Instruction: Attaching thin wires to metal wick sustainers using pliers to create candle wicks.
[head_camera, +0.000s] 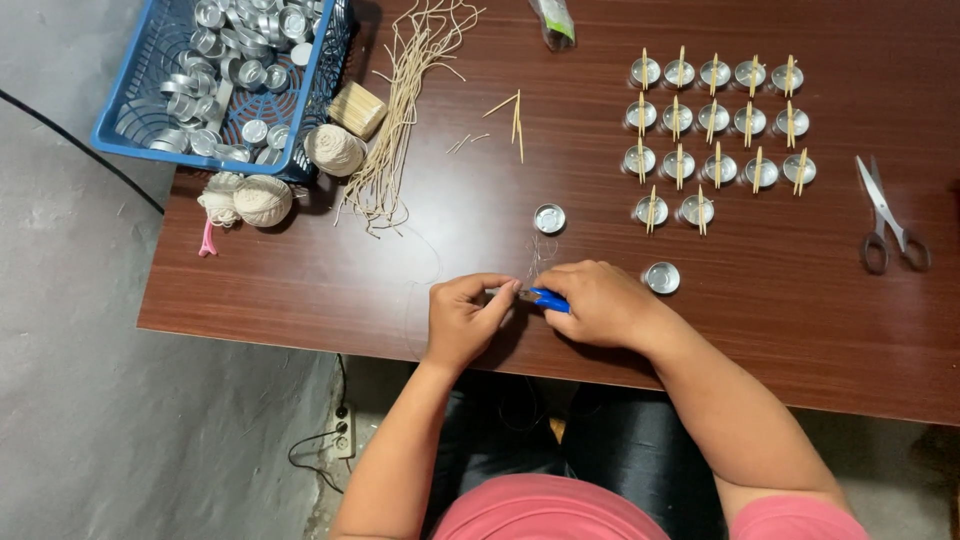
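Observation:
My right hand (592, 302) grips a small tool with blue handles (549, 299) near the front of the dark wooden table (760, 300). My left hand (466, 312) pinches something thin at the tool's metal tip; a fine thread or wick rises from there. I cannot tell exactly what the left fingers hold. Two loose small metal cups lie close by: one (549, 218) just beyond the hands, another (661, 277) to the right of my right hand.
Rows of metal cups with wooden sticks across them (715, 125) fill the far right. Scissors (888, 220) lie at the right edge. A blue basket of metal cups (135, 110), balls of string (262, 198), a wick bundle (405, 110) and loose sticks (515, 115) sit at left.

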